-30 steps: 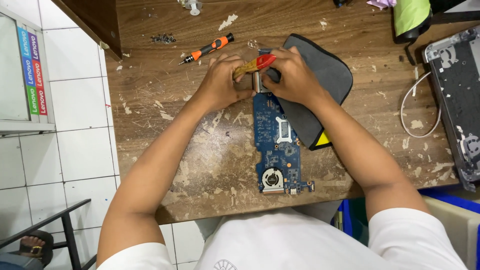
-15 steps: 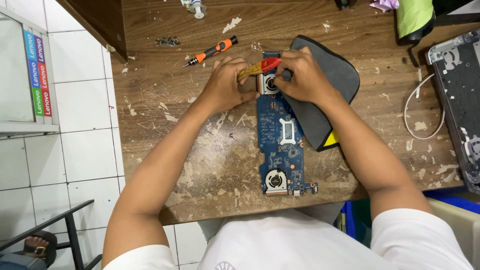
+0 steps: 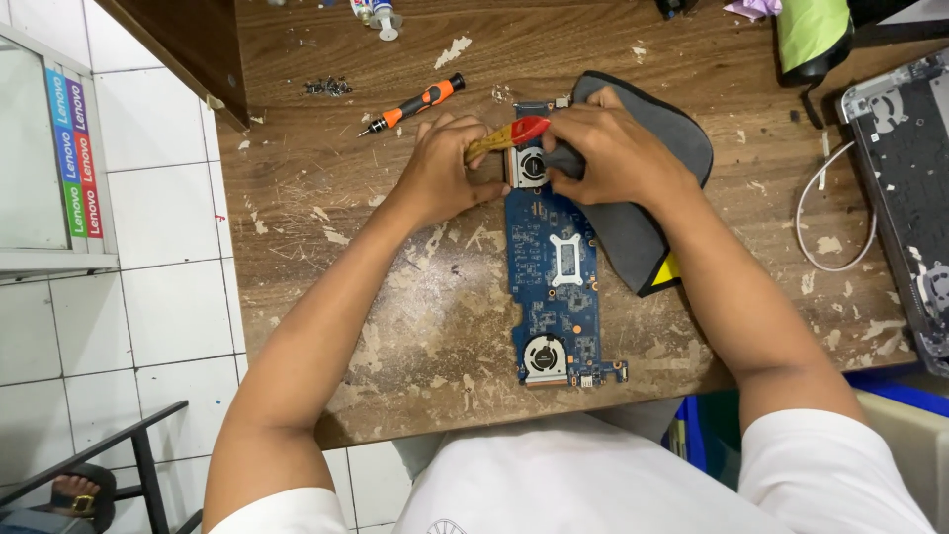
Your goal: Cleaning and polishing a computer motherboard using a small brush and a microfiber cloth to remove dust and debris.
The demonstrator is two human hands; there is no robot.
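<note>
- Circuit board [image 3: 554,287]: long, blue, two round fans, lying lengthwise on the worn wooden tabletop [image 3: 415,326].
- Left hand [image 3: 445,168]: closed around a brush [image 3: 506,135] over the upper fan.
- Right hand [image 3: 608,148]: fingers curled, pressing the board's top end.

Long blue circuit board [image 3: 552,287], grey soft pad [image 3: 643,213], red-and-yellow brush [image 3: 506,136], orange-and-black screwdriver [image 3: 413,105], brown paint-flecked wooden table [image 3: 326,227], white wall tiles [image 3: 163,213].
</note>
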